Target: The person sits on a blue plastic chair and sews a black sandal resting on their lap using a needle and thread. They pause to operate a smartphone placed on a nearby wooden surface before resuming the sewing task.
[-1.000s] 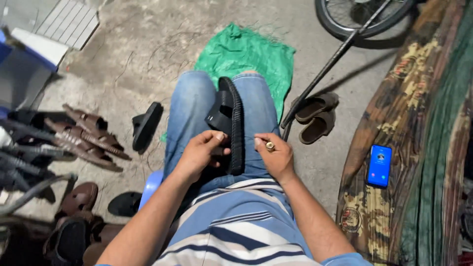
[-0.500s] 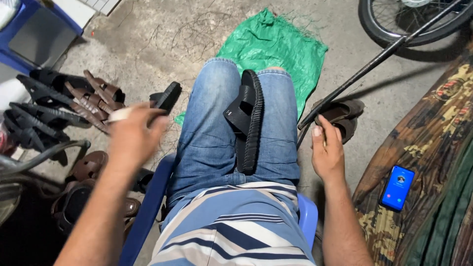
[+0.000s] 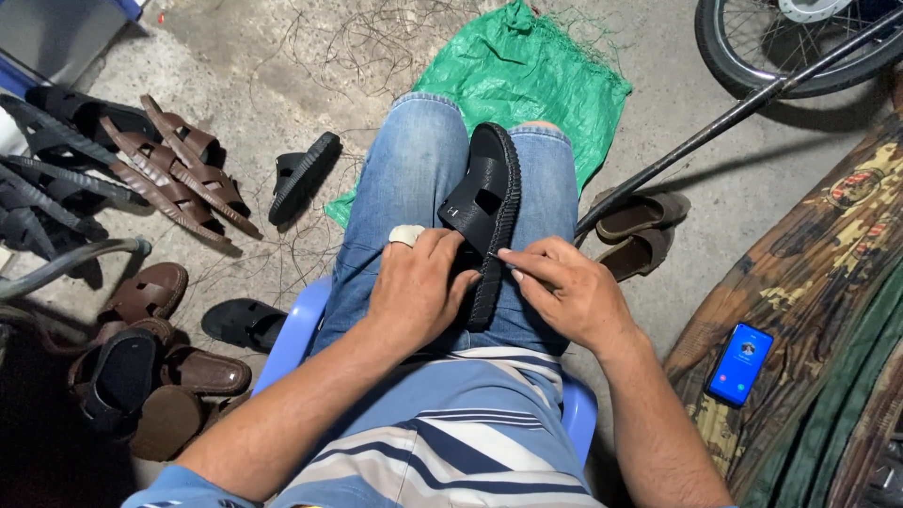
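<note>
A black slide sandal [image 3: 489, 207] lies on its side along my lap, on blue jeans [image 3: 414, 179]. My left hand [image 3: 419, 287] rests on the sandal's near end, with a pale band wrapped around one fingertip. My right hand [image 3: 564, 292] pinches at the sandal's ribbed sole edge with thumb and forefinger; whether a thin tool is between them I cannot tell. I sit on a light blue plastic chair [image 3: 292, 329].
A green woven sack [image 3: 527, 85] lies under my knees. Brown and black sandals [image 3: 169, 179] are piled on the concrete at left, another pair [image 3: 635, 230] at right. A phone with a lit blue screen [image 3: 740, 362] lies on patterned cloth. A bicycle wheel [image 3: 790, 47] stands upper right.
My left hand was reaching out toward the sandal pile at left and has come back onto the sandal on my lap. My right hand moved from beside my thigh to the sole edge.
</note>
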